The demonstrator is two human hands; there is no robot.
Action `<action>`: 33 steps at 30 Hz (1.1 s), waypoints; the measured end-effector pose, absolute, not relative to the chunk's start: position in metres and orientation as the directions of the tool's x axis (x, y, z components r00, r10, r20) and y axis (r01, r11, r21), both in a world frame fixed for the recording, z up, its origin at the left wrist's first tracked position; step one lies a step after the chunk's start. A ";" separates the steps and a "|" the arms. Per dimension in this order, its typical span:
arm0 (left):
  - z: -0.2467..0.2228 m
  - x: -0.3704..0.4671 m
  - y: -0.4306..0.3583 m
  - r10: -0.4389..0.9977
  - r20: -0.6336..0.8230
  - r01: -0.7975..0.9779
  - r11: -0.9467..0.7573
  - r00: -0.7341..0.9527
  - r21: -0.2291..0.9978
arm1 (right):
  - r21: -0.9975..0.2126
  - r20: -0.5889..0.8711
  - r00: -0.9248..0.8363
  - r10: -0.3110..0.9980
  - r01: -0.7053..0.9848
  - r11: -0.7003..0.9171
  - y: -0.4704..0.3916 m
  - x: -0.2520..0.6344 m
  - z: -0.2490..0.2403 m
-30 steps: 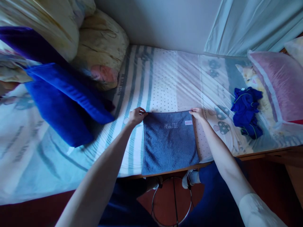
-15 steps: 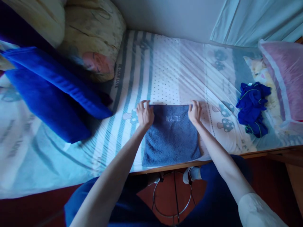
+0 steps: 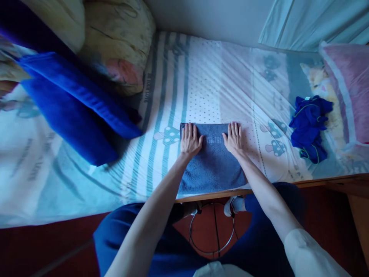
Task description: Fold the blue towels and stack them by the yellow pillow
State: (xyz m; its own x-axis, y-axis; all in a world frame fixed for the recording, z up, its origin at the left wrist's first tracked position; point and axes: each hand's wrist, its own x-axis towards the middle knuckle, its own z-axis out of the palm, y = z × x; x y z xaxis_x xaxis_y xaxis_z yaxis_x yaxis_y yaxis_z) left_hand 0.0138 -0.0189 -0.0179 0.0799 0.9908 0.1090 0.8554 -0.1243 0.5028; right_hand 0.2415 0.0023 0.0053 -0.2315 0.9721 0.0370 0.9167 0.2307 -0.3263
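A grey-blue towel (image 3: 213, 165) with pale lettering lies flat on the bed near its front edge. My left hand (image 3: 190, 141) rests palm down on the towel's far left corner, fingers stretched out. On the far right corner lies my right hand (image 3: 234, 137), also flat with its fingers spread. Neither hand grips the cloth. Part of the lettering shows between the two hands.
The bed sheet (image 3: 201, 84) is striped and dotted. Blue folded cloth (image 3: 77, 111) stands at the left, before a yellowish pillow (image 3: 121, 34). A crumpled dark blue garment (image 3: 309, 127) lies at the right, beside a pink pillow (image 3: 353, 88). A wooden edge (image 3: 311, 184) borders the bed.
Both hands have gone from pinching the towel's far corners to lying flat on them, and sit slightly closer together. The view has shifted a little.
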 end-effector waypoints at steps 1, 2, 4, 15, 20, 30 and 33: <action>-0.015 0.024 -0.028 0.987 0.107 0.854 -0.157 0.119 0.496 | -0.325 0.042 -0.260 0.965 0.909 0.259 -0.010 0.231 0.008; -0.013 0.035 -0.040 0.981 0.103 0.850 -0.193 0.164 0.490 | -0.327 0.044 -0.298 0.953 0.898 0.296 -0.025 0.221 0.010; -0.011 0.050 -0.071 0.968 0.094 0.838 -0.249 0.233 0.485 | -0.340 0.023 -0.375 0.927 0.869 0.360 -0.060 0.209 0.011; -0.016 0.017 -0.162 0.992 0.107 0.861 -0.113 0.069 0.496 | -0.316 -0.014 -0.286 0.958 0.910 0.267 -0.111 0.266 0.002; -0.019 0.017 -0.189 0.995 0.090 0.864 -0.082 0.043 0.497 | -0.265 -0.004 -0.238 0.971 0.937 0.228 -0.130 0.268 0.001; -0.022 -0.013 -0.269 0.998 0.055 0.846 -0.022 -0.009 0.532 | -0.217 -0.018 -0.243 0.970 0.948 0.233 -0.201 0.309 -0.001; -0.024 -0.022 -0.283 0.995 0.039 0.757 0.042 -0.089 0.652 | -0.304 -0.023 -0.176 0.984 0.939 0.160 -0.214 0.314 -0.011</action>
